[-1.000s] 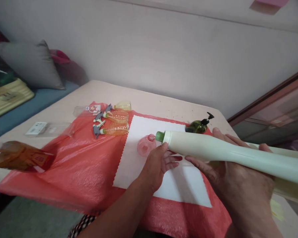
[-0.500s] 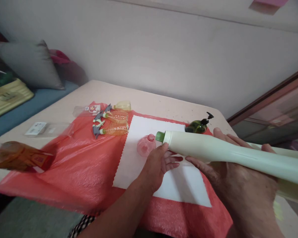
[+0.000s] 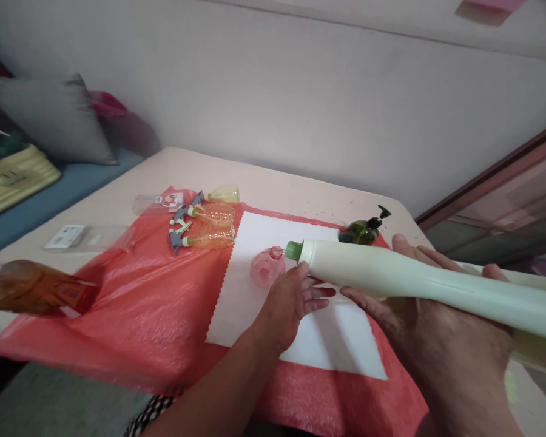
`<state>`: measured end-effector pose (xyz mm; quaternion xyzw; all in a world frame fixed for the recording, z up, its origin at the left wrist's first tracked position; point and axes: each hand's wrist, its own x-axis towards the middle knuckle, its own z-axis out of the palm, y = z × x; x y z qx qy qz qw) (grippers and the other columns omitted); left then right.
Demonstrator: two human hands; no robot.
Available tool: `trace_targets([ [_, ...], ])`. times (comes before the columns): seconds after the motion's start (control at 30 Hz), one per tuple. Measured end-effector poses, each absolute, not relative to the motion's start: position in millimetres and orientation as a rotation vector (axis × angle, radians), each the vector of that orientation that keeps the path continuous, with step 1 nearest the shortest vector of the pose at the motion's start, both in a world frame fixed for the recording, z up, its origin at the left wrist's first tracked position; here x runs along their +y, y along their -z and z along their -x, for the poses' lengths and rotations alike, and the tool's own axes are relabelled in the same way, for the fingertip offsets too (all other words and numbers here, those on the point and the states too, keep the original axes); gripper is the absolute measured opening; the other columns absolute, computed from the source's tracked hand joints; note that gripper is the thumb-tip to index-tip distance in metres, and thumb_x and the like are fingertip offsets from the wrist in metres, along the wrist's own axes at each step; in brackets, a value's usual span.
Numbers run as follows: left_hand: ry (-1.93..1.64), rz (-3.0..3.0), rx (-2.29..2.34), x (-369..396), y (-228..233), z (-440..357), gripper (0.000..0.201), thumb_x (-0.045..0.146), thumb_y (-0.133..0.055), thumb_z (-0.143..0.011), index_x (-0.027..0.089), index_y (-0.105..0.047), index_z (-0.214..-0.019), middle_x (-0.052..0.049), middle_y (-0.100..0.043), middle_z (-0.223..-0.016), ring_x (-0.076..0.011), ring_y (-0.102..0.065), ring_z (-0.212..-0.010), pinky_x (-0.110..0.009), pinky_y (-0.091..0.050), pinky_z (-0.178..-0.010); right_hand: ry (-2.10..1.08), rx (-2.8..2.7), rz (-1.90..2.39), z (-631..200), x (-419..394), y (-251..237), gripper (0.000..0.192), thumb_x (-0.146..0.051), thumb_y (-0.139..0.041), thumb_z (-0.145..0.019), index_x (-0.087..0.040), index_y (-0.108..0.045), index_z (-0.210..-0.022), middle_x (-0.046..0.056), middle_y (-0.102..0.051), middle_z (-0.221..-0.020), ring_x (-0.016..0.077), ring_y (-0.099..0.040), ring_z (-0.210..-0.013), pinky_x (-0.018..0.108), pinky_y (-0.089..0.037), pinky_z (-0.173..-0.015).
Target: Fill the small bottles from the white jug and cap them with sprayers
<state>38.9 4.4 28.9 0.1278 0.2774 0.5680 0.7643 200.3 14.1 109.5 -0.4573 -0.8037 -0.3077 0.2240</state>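
Pale green bottle [image 3: 404, 280] lay tilted across the right hand [image 3: 441, 340], which cradled it from beneath with fingers wrapped around it, green nozzle [image 3: 293, 250] pointing at a pink funnel [image 3: 266, 268]. Left hand [image 3: 291, 303] rested half-open under the nozzle, over a white cloth [image 3: 255, 303] on red plastic sheeting [image 3: 155, 315].

Pinkish table [image 3: 300, 194] against a pale wall [image 3: 300, 91], draped with a red plastic sheet [image 3: 155, 303]. Three small orange spray bottles [image 3: 207, 227] lying side by side at the sheet's far left edge. Dark green pump bottle [image 3: 361, 230] on its side at the far right. Amber bottle [image 3: 31, 288], blurred, near left. Clear packaging [image 3: 86, 237] on bare tabletop. Grey cushion [image 3: 57, 118] beyond.
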Motion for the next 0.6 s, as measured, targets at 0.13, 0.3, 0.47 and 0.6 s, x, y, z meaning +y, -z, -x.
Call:
trace_targets([
  [0.13, -1.231, -0.276, 0.602, 4.7, -27.8, -38.4, 0.043, 0.05, -0.065, -0.087, 0.012, -0.067, -0.107, -0.012, -0.07, -0.099, -0.0206, -0.067, -0.085, -0.033, -0.049, -0.079, 0.85, -2.22, 1.27, -200.3, 15.1, -109.4, 0.081, -0.057, -0.06, -0.089, -0.013, -0.036, -0.153, 0.023, -0.068, -0.124, 0.0429, -0.064, -0.114, 0.067, -0.033, -0.109],
  [0.3, -1.238, -0.279, 0.61, 4.9, -27.5, -38.0, 0.042, 0.05, -0.065, -0.088, 0.012, -0.067, -0.105, -0.012, -0.07, -0.098, -0.0214, -0.067, -0.085, -0.034, -0.049, -0.08, 0.857, -2.202, 1.267, -199.9, 15.3, -108.2, 0.082, -0.058, -0.062, -0.088, -0.013, -0.038, -0.152, 0.021, -0.068, -0.124, 0.0412, -0.064, -0.113, 0.065, -0.032, -0.11],
  [0.47, -1.248, -0.281, 0.601, 4.7, -27.5, -38.2, 0.04, 0.048, -0.062, -0.09, 0.012, -0.067, -0.106, -0.012, -0.07, -0.098, -0.0202, -0.067, -0.084, -0.034, -0.048, -0.08, 0.863, -2.22, 1.256, -199.6, 15.0, -108.6, 0.081, -0.056, -0.063, -0.088, -0.011, -0.039, -0.15, 0.023, -0.067, -0.124, 0.041, -0.064, -0.113, 0.065, -0.031, -0.111],
  [0.6, -1.243, -0.287, 0.608, 4.9, -26.0, -38.2, 0.04, 0.048, -0.06, -0.092, 0.012, -0.066, -0.109, -0.012, -0.07, -0.099, -0.02, -0.068, -0.085, -0.033, -0.049, -0.08, 0.844, -2.218, 1.261, -199.9, 15.6, -108.4, 0.081, -0.056, -0.061, -0.088, -0.016, -0.034, -0.154, 0.022, -0.067, -0.125, 0.0424, -0.064, -0.113, 0.066, -0.032, -0.109],
])
